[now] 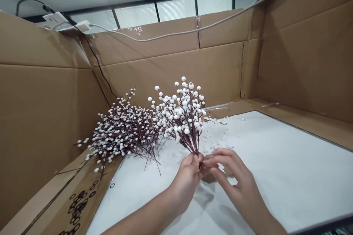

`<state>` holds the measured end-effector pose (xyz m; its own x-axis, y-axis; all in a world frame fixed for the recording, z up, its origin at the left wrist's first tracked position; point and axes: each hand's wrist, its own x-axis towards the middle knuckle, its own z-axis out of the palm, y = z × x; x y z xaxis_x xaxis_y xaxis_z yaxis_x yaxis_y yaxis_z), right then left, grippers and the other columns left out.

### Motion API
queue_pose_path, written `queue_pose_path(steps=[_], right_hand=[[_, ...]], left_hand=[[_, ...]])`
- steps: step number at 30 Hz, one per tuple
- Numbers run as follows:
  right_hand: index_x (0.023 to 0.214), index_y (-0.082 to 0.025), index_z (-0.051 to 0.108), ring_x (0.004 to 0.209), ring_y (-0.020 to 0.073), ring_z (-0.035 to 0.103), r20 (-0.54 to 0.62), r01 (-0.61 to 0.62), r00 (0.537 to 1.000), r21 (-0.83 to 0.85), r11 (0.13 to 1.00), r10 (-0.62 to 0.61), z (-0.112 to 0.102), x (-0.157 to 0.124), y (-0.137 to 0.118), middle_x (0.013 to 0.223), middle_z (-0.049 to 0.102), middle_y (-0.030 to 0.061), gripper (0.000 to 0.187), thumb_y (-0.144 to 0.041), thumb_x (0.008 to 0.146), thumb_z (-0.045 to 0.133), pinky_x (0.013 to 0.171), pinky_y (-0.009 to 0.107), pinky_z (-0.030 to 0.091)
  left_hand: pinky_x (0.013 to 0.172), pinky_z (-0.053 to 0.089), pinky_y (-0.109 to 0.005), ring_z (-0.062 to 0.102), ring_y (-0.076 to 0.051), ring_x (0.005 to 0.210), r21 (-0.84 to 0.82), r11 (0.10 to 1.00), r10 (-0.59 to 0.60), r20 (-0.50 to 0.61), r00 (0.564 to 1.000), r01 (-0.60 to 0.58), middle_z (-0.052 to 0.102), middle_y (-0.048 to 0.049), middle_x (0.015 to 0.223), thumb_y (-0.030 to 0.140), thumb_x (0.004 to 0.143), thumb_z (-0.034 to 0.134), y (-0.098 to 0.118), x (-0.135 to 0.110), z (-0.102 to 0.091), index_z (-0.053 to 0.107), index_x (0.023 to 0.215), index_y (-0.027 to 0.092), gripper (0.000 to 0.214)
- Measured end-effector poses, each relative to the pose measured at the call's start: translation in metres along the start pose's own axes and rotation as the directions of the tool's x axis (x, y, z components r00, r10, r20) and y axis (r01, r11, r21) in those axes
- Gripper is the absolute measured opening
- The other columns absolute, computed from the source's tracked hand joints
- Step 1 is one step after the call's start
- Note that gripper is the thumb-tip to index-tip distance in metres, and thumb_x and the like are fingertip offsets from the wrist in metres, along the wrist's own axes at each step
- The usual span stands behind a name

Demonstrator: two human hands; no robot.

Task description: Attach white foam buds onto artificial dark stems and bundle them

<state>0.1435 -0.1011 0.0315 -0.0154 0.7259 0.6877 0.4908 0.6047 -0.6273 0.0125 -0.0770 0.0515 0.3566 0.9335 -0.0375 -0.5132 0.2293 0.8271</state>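
My left hand (185, 180) is closed around the lower stems of a bunch of artificial berry sprays (183, 115), held upright with its white berries at the top and dark reddish-brown stems below. Close by on the right, my right hand (238, 176) has its fingers stretched toward the stem ends, thumb apart from them. Its fingertips reach the stems just beside my left hand, though whether they touch is partly hidden. Behind and to the left lies a large pile of similar berry sprays (124, 132), stems pointing several ways.
A white board (289, 161) covers the work surface, with loose white berries (217, 121) scattered toward its back. Several small black rings (78, 205) lie on cardboard at the left. Tall cardboard walls (171, 66) surround the area, and a white cable (165, 36) runs along the back wall.
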Motion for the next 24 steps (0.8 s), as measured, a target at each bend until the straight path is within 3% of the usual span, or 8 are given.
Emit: queue_pose_path(steps=[5,12,15,18,22,24], right_hand=[[0.087,-0.025,0.060,0.088,0.0193,0.055,0.020,0.277,0.961,-0.127,0.952,-0.277,0.003,0.005,0.007,0.088,0.058,0.0050,0.013,-0.015,0.079,0.056,0.072,0.031,0.049],[0.074,-0.020,0.059,0.076,0.0170,0.058,-0.062,0.463,0.882,-0.074,0.883,-0.468,0.008,0.006,0.011,0.071,0.062,0.0027,0.021,0.001,0.074,0.056,0.063,0.029,0.052],[0.088,-0.018,0.062,0.082,0.0190,0.060,-0.126,0.531,0.824,-0.166,0.831,-0.552,0.008,-0.003,0.010,0.077,0.065,0.0047,0.026,0.002,0.072,0.058,0.074,0.035,0.053],[0.107,-0.015,0.059,0.094,0.0217,0.059,-0.115,0.581,0.770,-0.280,0.764,-0.627,0.006,-0.010,0.014,0.089,0.066,0.0082,0.038,0.002,0.072,0.057,0.082,0.037,0.051],[0.114,-0.015,0.055,0.101,0.0235,0.056,0.010,0.628,0.752,-0.313,0.712,-0.659,0.000,-0.006,0.015,0.102,0.064,0.0102,0.042,-0.001,0.075,0.056,0.091,0.041,0.045],[0.110,-0.019,0.057,0.100,0.0221,0.056,-0.018,0.612,0.766,-0.286,0.737,-0.643,0.000,-0.003,0.011,0.102,0.062,0.0086,0.038,-0.002,0.075,0.055,0.091,0.040,0.044]], left_hand=[[0.058,0.035,-0.019,0.045,-0.008,0.060,-0.072,0.996,-0.059,0.026,0.998,0.061,0.047,0.0029,0.064,0.024,0.065,0.067,0.000,-0.001,0.002,0.047,0.064,0.015,0.022],[0.056,0.030,-0.019,0.035,-0.005,0.053,-0.074,0.992,-0.106,0.002,0.994,0.106,0.042,0.0045,0.061,0.009,0.056,0.062,0.000,-0.008,0.011,0.043,0.060,0.015,0.020],[0.057,0.030,-0.019,0.035,-0.004,0.053,-0.089,0.989,-0.119,0.004,0.993,0.119,0.041,0.0047,0.061,0.007,0.054,0.063,0.001,-0.013,0.014,0.043,0.059,0.015,0.021],[0.057,0.031,-0.018,0.037,-0.005,0.053,-0.080,0.992,-0.098,0.016,0.995,0.099,0.043,0.0044,0.059,0.012,0.055,0.065,0.004,-0.016,0.017,0.045,0.059,0.015,0.020],[0.062,0.036,-0.020,0.046,-0.008,0.060,-0.032,0.998,-0.058,0.003,0.998,0.058,0.048,0.0025,0.063,0.023,0.059,0.067,0.014,-0.016,0.016,0.046,0.061,0.016,0.023],[0.066,0.039,-0.023,0.051,-0.010,0.062,0.030,0.999,-0.038,0.000,0.999,0.038,0.051,0.0018,0.065,0.028,0.063,0.065,0.023,-0.019,0.014,0.046,0.063,0.017,0.022]])
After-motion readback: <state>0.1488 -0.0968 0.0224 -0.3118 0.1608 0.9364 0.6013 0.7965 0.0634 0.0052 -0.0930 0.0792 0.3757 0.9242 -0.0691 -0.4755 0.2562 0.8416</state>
